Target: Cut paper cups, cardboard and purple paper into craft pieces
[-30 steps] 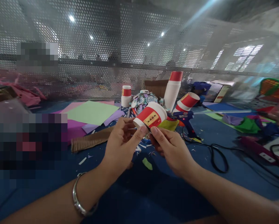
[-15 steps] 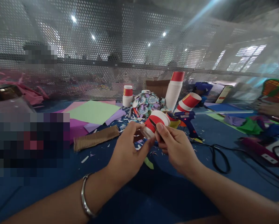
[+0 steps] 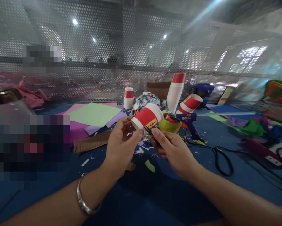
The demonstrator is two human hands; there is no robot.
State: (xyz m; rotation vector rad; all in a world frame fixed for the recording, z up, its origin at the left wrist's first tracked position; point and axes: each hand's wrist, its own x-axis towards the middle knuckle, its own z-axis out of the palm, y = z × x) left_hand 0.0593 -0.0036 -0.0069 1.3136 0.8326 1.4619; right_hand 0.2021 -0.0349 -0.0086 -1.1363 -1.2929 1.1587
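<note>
One red-and-white paper cup (image 3: 147,116) is tilted in the air above the blue counter (image 3: 145,201). The left hand (image 3: 121,144) pinches its lower left end between thumb and fingers. The right hand (image 3: 172,150) pinches a dark, slim-bladed tool (image 3: 149,130), its tip at the cup's yellow label; whether it touches, I cannot tell. Just right of the cup, a blue glue gun (image 3: 187,117) rests with its black cord (image 3: 216,158) trailing. Behind stands a tall cup stack (image 3: 175,94); to the left lie a corrugated cardboard strip (image 3: 91,142) and a pale green sheet (image 3: 95,114).
</note>
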